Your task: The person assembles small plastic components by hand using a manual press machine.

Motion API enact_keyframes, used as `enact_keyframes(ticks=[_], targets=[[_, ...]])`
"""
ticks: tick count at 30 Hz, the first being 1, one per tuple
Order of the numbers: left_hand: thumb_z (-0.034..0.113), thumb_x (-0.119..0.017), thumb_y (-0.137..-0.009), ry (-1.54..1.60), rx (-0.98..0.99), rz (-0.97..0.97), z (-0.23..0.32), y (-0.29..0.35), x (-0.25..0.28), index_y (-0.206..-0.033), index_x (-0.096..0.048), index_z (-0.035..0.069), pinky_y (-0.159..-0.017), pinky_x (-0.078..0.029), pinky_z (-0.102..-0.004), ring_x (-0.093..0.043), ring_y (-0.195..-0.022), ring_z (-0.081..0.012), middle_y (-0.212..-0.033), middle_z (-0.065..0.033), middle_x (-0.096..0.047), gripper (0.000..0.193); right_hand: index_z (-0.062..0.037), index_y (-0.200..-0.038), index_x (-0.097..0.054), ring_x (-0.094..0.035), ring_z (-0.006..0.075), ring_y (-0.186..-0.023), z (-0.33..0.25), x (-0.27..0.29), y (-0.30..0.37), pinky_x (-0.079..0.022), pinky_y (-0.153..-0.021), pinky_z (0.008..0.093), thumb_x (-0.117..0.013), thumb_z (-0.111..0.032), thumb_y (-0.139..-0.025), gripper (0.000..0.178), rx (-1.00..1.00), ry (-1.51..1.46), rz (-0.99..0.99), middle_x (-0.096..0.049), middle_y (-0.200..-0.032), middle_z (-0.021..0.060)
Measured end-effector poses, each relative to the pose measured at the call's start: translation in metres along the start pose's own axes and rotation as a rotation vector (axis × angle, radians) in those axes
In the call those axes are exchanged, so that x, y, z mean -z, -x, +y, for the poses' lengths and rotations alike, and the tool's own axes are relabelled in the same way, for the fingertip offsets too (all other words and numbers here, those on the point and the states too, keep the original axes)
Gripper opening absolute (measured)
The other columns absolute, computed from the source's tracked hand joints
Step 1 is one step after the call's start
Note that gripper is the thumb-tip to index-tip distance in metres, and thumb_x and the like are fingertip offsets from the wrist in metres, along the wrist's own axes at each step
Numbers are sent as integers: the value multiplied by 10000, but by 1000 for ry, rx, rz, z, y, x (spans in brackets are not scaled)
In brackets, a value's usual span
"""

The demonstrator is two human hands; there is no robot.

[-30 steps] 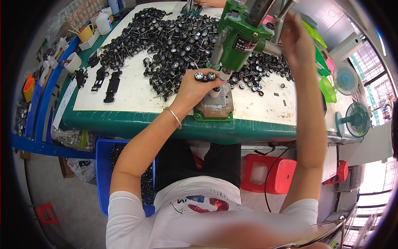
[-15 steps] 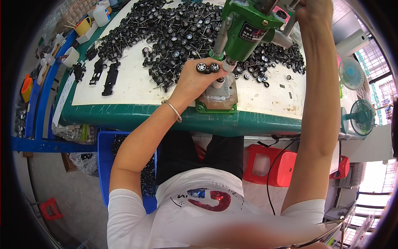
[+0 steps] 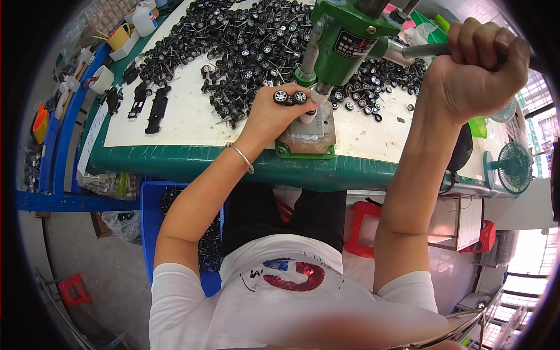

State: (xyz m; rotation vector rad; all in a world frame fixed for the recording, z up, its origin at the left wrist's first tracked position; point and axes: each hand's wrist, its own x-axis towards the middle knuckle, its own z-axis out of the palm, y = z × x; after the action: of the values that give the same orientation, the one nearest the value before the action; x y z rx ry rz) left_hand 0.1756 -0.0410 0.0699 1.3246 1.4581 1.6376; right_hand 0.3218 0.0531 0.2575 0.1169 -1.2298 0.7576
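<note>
Probably for steadiness, the left hand [image 3: 269,111] pinches small wheels [image 3: 281,97] at twelve o'clock, beside the press [image 3: 341,58]. Toward two o'clock, the right hand [image 3: 475,73] clasps the lever [image 3: 429,50], presumably for leverage.

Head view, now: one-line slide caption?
Left hand holds miniature spoked wheels at a green lever press while the right hand grips its lever.
</note>
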Motion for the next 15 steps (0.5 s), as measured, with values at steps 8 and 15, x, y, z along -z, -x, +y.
enact_keyframes(ticks=[8, 15], targets=[[122, -761, -791, 162, 218, 4, 1, 0, -7, -1012, -726, 42, -665, -503, -226, -628, -723, -84, -836, -47, -701, 238, -74, -691, -442, -250, 96, -476, 9, 8, -31, -210, -484, 276, -504, -160, -860, 199, -210, -105, -180, -307, -554, -13], [88, -713, -832, 832, 341, 102, -14, -3, -2, -990, -668, 17, -750, -484, -235, -630, -817, -130, -865, -52, -657, 179, -163, -769, -491, -254, 23, -394, 70, -7, -48, -196, -346, 193, -580, -298, -956, 247, -674, 68, -59, -340, -567, -110]])
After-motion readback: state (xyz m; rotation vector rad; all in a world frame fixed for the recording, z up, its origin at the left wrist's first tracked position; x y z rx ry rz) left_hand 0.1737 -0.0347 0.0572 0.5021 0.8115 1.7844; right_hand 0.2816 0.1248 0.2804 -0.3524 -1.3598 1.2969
